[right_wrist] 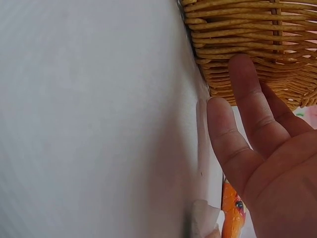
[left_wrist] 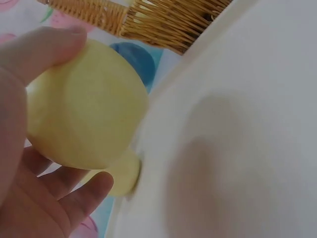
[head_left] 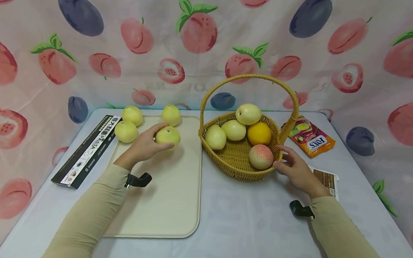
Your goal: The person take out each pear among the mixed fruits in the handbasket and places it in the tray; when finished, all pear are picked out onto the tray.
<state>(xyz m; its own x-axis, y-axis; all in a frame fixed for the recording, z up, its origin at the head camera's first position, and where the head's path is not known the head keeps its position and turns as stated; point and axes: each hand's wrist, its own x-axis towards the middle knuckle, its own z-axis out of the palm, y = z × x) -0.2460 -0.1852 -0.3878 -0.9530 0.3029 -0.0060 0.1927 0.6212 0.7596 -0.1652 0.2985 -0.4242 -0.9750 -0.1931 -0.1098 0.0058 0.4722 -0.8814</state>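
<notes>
In the head view my left hand (head_left: 144,146) grips a round yellow pear (head_left: 168,136) above the beige tray (head_left: 161,204), its stem end up. Thumb and fingers lie on opposite sides of the pear, also in the left wrist view. My right hand (head_left: 298,171) holds the right rim of the wicker basket (head_left: 229,166), thumb tip at the rim. Other fingers (right_wrist: 247,94) of that hand lie along the basket's outer wall in the right wrist view. Inside the basket are a peach (head_left: 261,157), an orange (head_left: 259,133) and several pale green fruits (head_left: 215,137).
More yellow pears stand at the tray's back: one pear (head_left: 171,115) behind my left hand, two to its left. A long black-and-white pasta box (head_left: 87,152) lies left of the tray. Right of the basket are an orange-red FOX'S bag (head_left: 311,137) and a brown-and-white packet (head_left: 329,180).
</notes>
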